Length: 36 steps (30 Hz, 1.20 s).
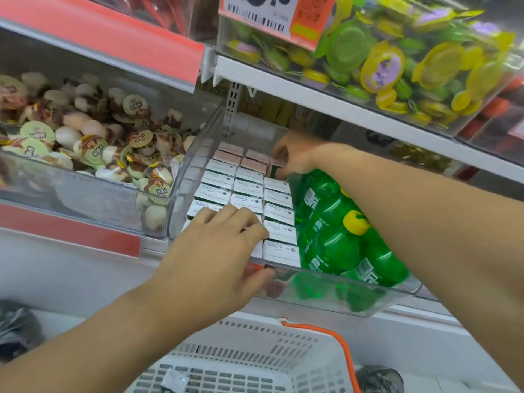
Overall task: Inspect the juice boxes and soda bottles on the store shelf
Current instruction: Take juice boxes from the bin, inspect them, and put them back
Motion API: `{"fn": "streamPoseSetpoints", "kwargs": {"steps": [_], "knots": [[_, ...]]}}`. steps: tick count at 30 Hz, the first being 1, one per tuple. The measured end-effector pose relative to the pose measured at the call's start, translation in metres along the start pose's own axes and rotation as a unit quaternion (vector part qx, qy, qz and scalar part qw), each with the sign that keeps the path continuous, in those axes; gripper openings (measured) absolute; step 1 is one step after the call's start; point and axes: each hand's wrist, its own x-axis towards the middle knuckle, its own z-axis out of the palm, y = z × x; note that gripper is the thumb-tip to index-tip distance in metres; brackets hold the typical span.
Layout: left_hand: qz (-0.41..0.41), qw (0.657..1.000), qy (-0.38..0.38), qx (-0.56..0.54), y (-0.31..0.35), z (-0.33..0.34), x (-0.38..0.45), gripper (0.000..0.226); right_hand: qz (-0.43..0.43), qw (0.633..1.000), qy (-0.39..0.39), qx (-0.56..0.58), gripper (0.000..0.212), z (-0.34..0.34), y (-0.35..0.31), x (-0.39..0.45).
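Shelf bin (326,290), juice boxes (279,214) partly under left hand (215,251).

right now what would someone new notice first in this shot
Two bare arms reach into a clear bin on the middle shelf: the left hand rests on the front rows of white juice boxes, and the right hand picks at the back row. Bright green soda bottles with yellow caps lie heaped to the boxes' right.

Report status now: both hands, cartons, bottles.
Left hand rests on white juice cartons. Right hand reaches rear cartons. Green plastic soda bottles untouched, beside. Nothing blocking.
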Motion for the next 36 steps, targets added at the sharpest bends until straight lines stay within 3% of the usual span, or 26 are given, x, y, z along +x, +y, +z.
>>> {"fn": "streamPoseSetpoints", "kwargs": {"steps": [3,9,11,13,16,19,21,24,26,28,31,34,36], "knots": [[0.001,1.000,0.003,0.001,0.000,-0.001,-0.001,0.050,0.020,1.000,0.013,-0.005,0.052,0.007,-0.002,0.009],[0.002,1.000,-0.010,0.008,0.004,-0.005,-0.001,0.051,0.043,0.997,-0.001,-0.061,0.008,-0.004,-0.013,-0.016],[0.003,1.000,-0.019,0.009,0.005,-0.006,-0.001,0.052,0.044,0.997,0.023,-0.063,0.023,-0.011,-0.017,-0.034],[0.004,1.000,-0.026,0.008,0.005,-0.007,-0.002,0.054,0.024,0.996,0.067,-0.055,0.014,-0.017,-0.020,-0.054],[-0.029,0.997,-0.025,-0.060,0.007,-0.011,-0.003,0.059,0.013,0.989,0.149,0.014,0.041,-0.018,-0.022,-0.083],[-0.108,0.966,0.113,-0.205,0.015,-0.023,-0.004,0.044,-0.054,0.968,0.216,0.118,0.041,-0.012,-0.030,-0.118],[-0.109,0.943,0.241,-0.204,0.025,-0.038,-0.005,0.027,-0.105,0.950,0.245,0.160,0.039,-0.007,-0.035,-0.143],[-0.083,0.920,0.304,-0.232,0.035,-0.056,-0.011,0.023,-0.175,0.919,0.233,0.266,0.035,-0.001,-0.037,-0.185],[-0.092,0.916,0.246,-0.303,0.038,-0.066,-0.017,0.028,-0.200,0.881,0.183,0.387,0.033,0.005,-0.031,-0.213],[-0.119,0.910,0.116,-0.381,0.042,-0.069,-0.024,0.042,-0.217,0.825,0.090,0.514,0.033,0.013,-0.020,-0.235],[-0.138,0.853,-0.066,-0.499,0.050,-0.065,-0.030,0.050,-0.227,0.768,-0.013,0.599,0.033,0.031,-0.003,-0.255],[-0.169,0.803,-0.139,-0.554,0.064,-0.055,-0.033,0.032,-0.211,0.728,-0.073,0.648,0.035,0.054,0.005,-0.261],[-0.170,0.802,-0.165,-0.548,0.071,-0.047,-0.036,0.035,-0.185,0.716,-0.101,0.666,0.037,0.068,0.007,-0.262]]}}
